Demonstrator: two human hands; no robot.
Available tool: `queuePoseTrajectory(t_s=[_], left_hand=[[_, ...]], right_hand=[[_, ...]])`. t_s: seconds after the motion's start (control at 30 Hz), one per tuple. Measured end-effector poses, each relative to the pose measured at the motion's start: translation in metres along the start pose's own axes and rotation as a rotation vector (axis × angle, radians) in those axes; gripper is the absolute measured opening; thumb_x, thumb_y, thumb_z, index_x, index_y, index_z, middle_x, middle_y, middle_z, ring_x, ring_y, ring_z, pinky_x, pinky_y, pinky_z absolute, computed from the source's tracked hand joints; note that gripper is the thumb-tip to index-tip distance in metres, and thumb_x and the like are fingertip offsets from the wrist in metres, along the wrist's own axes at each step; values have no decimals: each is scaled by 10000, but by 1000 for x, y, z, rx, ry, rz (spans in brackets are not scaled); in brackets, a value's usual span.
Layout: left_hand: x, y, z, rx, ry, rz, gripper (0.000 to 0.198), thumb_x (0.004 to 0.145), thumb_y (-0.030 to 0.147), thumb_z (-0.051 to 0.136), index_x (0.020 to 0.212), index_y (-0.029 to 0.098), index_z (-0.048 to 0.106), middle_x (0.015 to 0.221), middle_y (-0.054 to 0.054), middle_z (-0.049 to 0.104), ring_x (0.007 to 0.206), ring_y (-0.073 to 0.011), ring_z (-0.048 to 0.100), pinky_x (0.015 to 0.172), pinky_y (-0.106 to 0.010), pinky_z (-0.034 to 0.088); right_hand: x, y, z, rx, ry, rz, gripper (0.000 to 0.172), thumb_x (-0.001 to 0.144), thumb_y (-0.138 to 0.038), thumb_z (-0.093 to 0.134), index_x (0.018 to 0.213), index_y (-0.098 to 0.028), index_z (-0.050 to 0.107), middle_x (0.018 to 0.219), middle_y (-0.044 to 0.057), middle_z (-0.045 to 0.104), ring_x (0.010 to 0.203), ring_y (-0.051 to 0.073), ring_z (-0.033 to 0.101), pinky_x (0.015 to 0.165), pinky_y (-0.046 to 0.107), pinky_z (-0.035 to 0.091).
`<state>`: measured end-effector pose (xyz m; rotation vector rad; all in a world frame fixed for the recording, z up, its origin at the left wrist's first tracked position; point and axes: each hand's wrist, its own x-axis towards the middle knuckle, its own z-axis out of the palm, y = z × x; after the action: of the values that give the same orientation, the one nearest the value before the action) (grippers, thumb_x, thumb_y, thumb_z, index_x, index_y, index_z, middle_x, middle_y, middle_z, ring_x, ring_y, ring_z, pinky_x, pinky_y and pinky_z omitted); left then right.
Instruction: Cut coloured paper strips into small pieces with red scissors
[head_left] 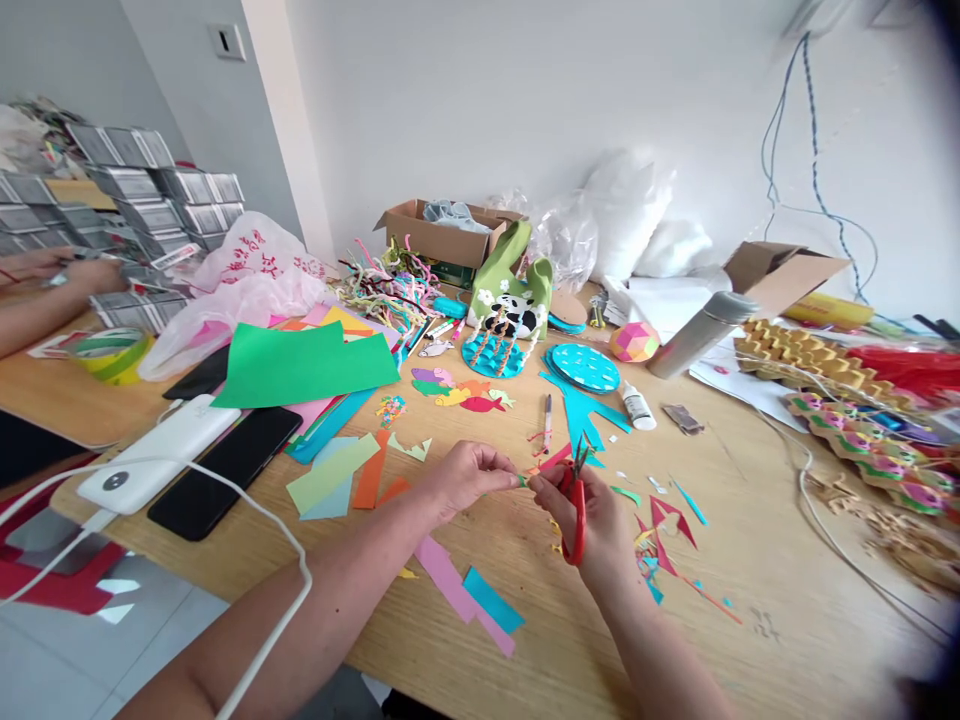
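At the far left, a co-worker's hand (79,272) is seen beside stacked grey boxes (135,185), well apart from the work. A white power bank (157,450) and a black phone (225,470) lie on the tabletop (750,600), with a large green sheet (307,365) beyond them.

The left hand (465,482) is closed in a pinch. A small green scrap (520,481) is held between thumb and forefinger, raised just above the tabletop. Just to its right, the red-handled scissors (576,510) are gripped by the right hand (600,530), fingers curled about the handles and blades pointed up and away. Whether the blades are parted cannot be told. The scrap lies between the 2 hands, its free end just beside the right hand's fingers.

The step in hand is judged to be the trimming of this scrap. It is probably best done with the scrap held taut close to the cut line and the pinching fingertips kept clear of the blades. Short snips are likely to serve best, with the paper turned rather than the scissors twisted.

Further right, red and blue offcuts (667,520) are scattered, and a grey flask (701,335) lies farther back.
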<state>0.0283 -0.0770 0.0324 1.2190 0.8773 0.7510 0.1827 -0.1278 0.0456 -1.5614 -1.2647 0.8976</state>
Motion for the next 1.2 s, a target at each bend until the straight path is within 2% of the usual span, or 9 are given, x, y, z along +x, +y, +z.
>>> queuePoseTrajectory(t_s=[0.17,0.23,0.4,0.53,0.67,0.77,0.93,1.03,1.2], left_hand=[[10,-8,-12,83,95,48,147,648,267,622,691,128,644,908,-64,666,726,-131,566,668,-242,407],[15,-11,-18,259,177,75,112,652,247,609,674,141,640,974,-56,657,721,-135,572,670,-256,422],[17,-10,-27,851,223,289,93,616,152,587,552,186,645,851,-47,677,881,-202,557,830,-304,383],[17,-7,-31,933,218,278,142,623,159,571,501,188,640,818,-41,681,846,-194,561,826,-301,377],[21,-10,-34,815,279,259,130,646,178,575,540,167,648,742,-42,673,763,-173,563,790,-299,383],[20,-9,-32,495,270,177,213,701,333,591,694,141,682,711,-43,656,687,-158,548,658,-270,391],[8,-1,-23,106,-131,55,333,715,424,624,894,152,694,879,-63,669,762,-139,552,669,-246,369],[4,-1,-19,13,-191,10,290,630,333,722,858,155,694,839,-54,661,759,-129,552,698,-250,371],[4,-3,-15,-88,-177,-51,239,524,224,783,720,134,678,683,-19,629,639,-101,538,641,-243,372]], right_hand=[[2,5,-2,55,73,7,316,659,-439,709,721,-172,551,589,-11,570,537,129,518,490,220,385],[2,6,-4,107,105,-9,294,674,-421,706,722,-174,555,607,-14,568,564,129,531,504,216,386],[0,0,-6,195,222,-74,249,697,-388,703,728,-178,574,645,-18,566,599,126,536,538,216,398],[-1,-2,-8,206,289,-115,243,705,-377,701,722,-174,568,659,-13,562,599,123,526,546,219,396],[1,0,-8,218,286,-130,240,714,-378,691,741,-174,568,664,-10,556,603,126,526,556,227,399],[1,1,-7,183,167,-96,255,710,-390,687,755,-175,560,660,-4,563,595,132,527,535,229,394],[-1,0,-4,125,-33,-62,251,715,-378,674,735,-172,532,607,-11,553,568,124,500,520,222,379],[0,1,-3,114,-75,-68,248,714,-371,675,738,-167,535,605,-13,553,568,120,500,527,219,379],[3,3,-2,131,-46,-55,273,696,-391,696,735,-168,542,602,-13,564,562,120,508,523,216,387]])
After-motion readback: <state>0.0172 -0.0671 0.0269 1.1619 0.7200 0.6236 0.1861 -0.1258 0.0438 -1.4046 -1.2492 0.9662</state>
